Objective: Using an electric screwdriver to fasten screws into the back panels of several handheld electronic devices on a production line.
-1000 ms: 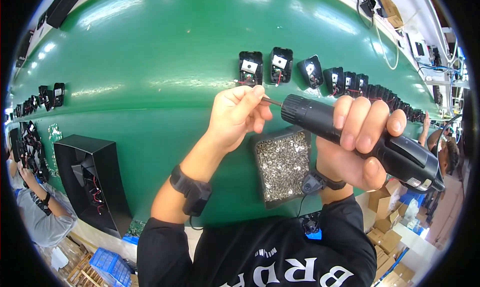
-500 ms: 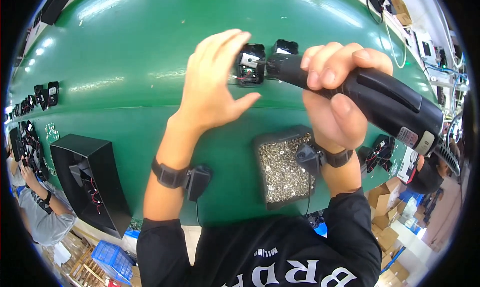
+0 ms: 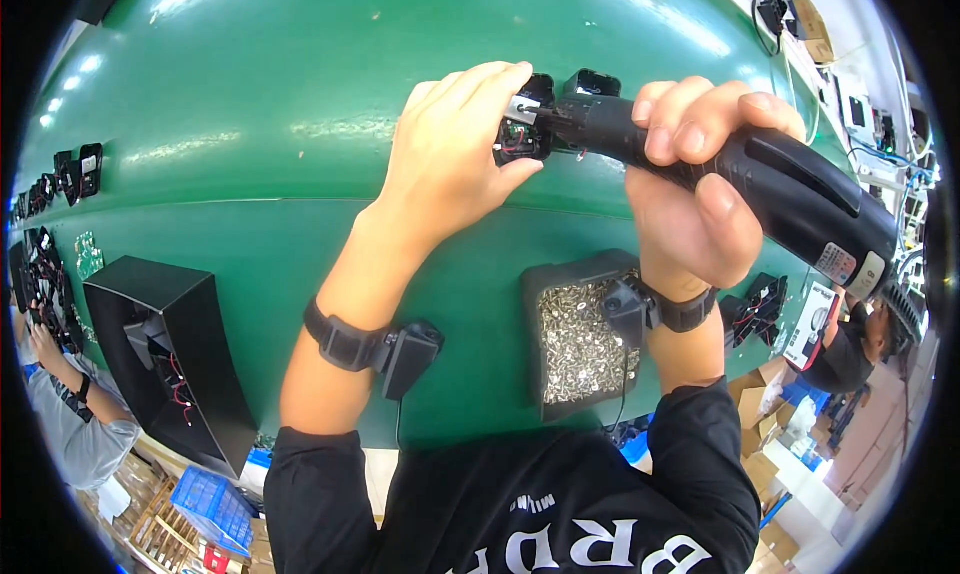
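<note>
My left hand [image 3: 445, 154] grips a small black plastic housing [image 3: 522, 142] on the green table, fingers along its far side and thumb at its near side. Inside the housing show a silver metal piece, a green board and thin red wires. My right hand [image 3: 700, 174] is wrapped round a black electric screwdriver [image 3: 805, 189], held tilted with its tip pointing left. The screwdriver's bit meets the silver piece; whether a screw sits under it is too small to tell. Just behind the screwdriver's nose lies a second black housing [image 3: 594, 82].
A dark tray of small metal screws [image 3: 582, 349] lies near me, below my right wrist. To the left stands a black open box [image 3: 165, 359] with wired parts. More black parts [image 3: 762, 309] lie at the right. A co-worker's hand [image 3: 45, 344] is at the far left.
My left hand has closed onto the housing. The screwdriver's bit now reaches the silver piece inside. The whole view has shifted slightly.
</note>
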